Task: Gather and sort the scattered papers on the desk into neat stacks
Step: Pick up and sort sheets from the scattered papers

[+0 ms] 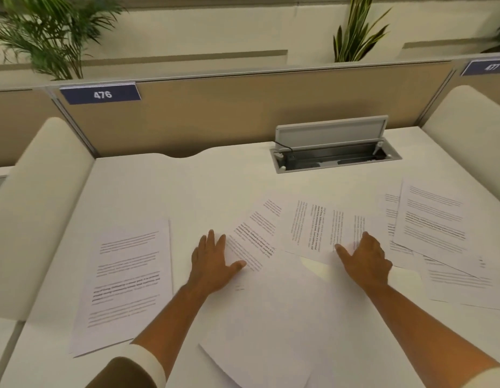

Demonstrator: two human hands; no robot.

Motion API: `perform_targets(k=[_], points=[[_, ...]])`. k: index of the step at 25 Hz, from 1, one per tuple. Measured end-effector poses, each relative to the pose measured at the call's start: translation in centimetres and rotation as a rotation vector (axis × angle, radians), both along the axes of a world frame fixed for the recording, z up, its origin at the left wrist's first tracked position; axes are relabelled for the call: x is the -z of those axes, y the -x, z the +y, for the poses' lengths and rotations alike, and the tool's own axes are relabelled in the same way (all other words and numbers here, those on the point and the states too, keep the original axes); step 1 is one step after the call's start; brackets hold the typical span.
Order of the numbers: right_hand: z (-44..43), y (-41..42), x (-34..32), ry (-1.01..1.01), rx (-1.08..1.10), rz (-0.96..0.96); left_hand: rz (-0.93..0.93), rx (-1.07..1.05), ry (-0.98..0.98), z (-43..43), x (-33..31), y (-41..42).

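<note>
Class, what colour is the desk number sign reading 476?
Dark blue with white digits; the sign shows in the head view.

Printed papers point(313, 225) lie scattered (some overlapping) across the desk point(159, 186).

Head view only; wide-angle, looks forward-down, close over desk point(165, 191); partition point(243, 113) beyond.

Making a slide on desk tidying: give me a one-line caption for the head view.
Left hand and right hand rest flat on scattered printed papers across a white desk.
</note>
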State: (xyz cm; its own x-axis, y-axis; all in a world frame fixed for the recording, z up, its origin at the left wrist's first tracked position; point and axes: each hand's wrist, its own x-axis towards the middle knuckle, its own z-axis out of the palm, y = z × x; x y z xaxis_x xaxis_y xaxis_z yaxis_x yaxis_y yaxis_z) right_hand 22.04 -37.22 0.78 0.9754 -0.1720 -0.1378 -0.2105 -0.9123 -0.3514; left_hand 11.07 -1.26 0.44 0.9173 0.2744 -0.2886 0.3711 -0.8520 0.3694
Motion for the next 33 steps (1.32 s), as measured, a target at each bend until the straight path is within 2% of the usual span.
perform_targets(k=[6, 9, 11, 13, 16, 19, 24, 28, 30, 33], points=[[-0.9, 1.0, 1.1, 0.150, -0.391, -0.079, -0.010, 0.396, 0.110, -4.0, -0.3, 4.0], [0.5, 2.8, 0.4, 0.104, -0.726, -0.237, 0.022, 0.371, 0.085, -4.1, -0.5, 5.3], [1.6, 4.7, 0.6, 0.139, -0.850, -0.269, 0.068, 0.352, 0.015, -4.2, -0.4, 5.5], [2.0, 6.3, 0.8, 0.219, -0.743, -0.173, 0.098, 0.363, -0.042, -4.7, -0.1, 5.7], [0.7, 7.8, 1.9, 0.327, -0.568, -0.002, 0.040, 0.348, -0.082, -5.3, 0.4, 6.0], [0.5, 8.2, 2.2, 0.329, -0.580, -0.022, -0.007, 0.327, -0.093, -5.3, 0.5, 5.9], [1.4, 8.1, 1.7, 0.109, -0.607, -0.254, -0.037, 0.271, -0.044, -5.6, 0.4, 5.5], [2.7, 8.0, 0.3, -0.154, -0.518, -0.278, -0.034, 0.189, 0.025, -6.2, -0.3, 4.7], [3.1, 7.6, -0.5, -0.313, -0.503, -0.213, -0.054, 0.031, 0.186, -7.2, -1.3, 3.9], [3.0, 6.9, -1.2, -0.403, -0.468, -0.115, -0.152, -0.317, 0.670, -7.5, -3.4, 3.2]])
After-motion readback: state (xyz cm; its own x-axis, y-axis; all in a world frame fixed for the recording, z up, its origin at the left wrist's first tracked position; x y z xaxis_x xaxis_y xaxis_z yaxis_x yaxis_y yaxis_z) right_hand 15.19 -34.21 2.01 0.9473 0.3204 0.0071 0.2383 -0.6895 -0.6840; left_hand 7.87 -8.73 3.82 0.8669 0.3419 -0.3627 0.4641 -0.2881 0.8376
